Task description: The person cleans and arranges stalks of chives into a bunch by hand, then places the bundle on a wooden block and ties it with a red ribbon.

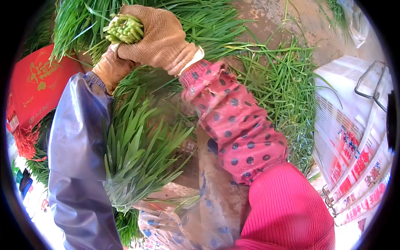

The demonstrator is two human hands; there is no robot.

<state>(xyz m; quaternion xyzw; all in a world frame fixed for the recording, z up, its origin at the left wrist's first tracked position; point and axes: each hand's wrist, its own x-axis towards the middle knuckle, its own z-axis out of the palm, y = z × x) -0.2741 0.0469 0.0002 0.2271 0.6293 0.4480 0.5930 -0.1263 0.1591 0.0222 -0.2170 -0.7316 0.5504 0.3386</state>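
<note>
A bunch of green chives (pixel 143 154) is held upper left of centre, its pale cut stem ends (pixel 127 30) facing up and its leaves fanning towards me. My right hand (pixel 156 39), in a brown knitted glove, wraps round the stems just below the cut ends. Below and beside it, my left hand (pixel 114 68) in a tan glove is closed against the same bunch; its fingers are partly hidden behind the right hand. Long piles of chives (pixel 204 21) lie right behind both hands.
Loose chive leaves (pixel 279 79) are scattered on the ground to the right. White boxes with red print and a wire handle (pixel 354 121) stand at the right edge. A red printed box or bag (pixel 43 83) is at left. Clear dotted plastic (pixel 212 208) lies near my lap.
</note>
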